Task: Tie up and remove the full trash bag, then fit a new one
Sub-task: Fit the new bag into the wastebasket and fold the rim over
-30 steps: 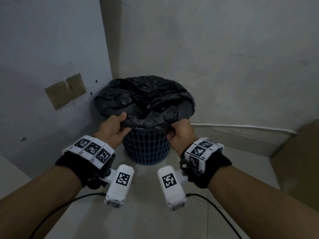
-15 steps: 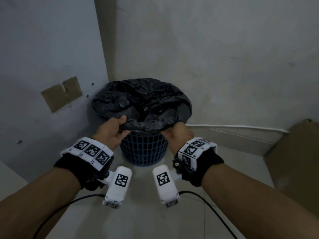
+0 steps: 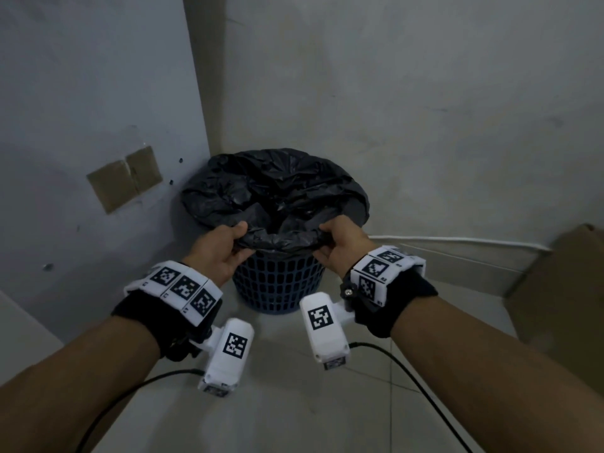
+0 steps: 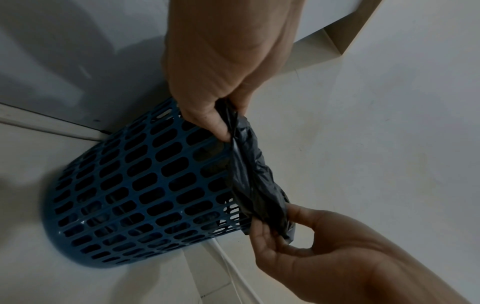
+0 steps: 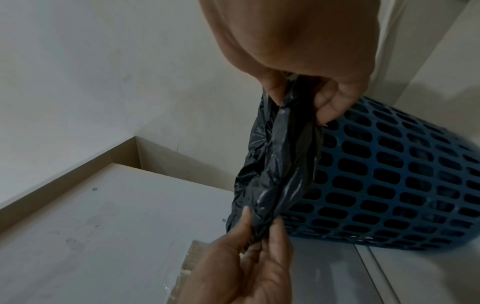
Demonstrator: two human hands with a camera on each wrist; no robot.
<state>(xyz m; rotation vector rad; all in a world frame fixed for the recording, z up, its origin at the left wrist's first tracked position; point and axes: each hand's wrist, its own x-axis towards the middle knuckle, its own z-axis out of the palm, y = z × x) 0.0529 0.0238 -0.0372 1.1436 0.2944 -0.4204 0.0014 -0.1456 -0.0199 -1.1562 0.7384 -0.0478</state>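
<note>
A black trash bag (image 3: 274, 191) lines a blue perforated basket (image 3: 277, 282) that stands in the corner of two walls. My left hand (image 3: 242, 240) pinches the bag's front rim on the left, thumb on top. My right hand (image 3: 327, 241) pinches the same rim on the right. In the left wrist view the left hand (image 4: 223, 123) and right hand (image 4: 270, 230) hold a bunched strip of bag (image 4: 249, 176) stretched between them beside the basket (image 4: 135, 195). The right wrist view shows the same strip of bag (image 5: 275, 174). The bag's contents are hidden.
Walls close in behind and to the left of the basket. Cardboard patches (image 3: 125, 178) are stuck on the left wall. A white cable (image 3: 457, 241) runs along the baseboard on the right. A brown cardboard box (image 3: 562, 305) stands at the right. Tiled floor (image 3: 294, 403) lies in front.
Both hands have gathered the bag's front rim off the basket edge and raised it slightly. The right hand has shifted so its thumb lies over the rim.
</note>
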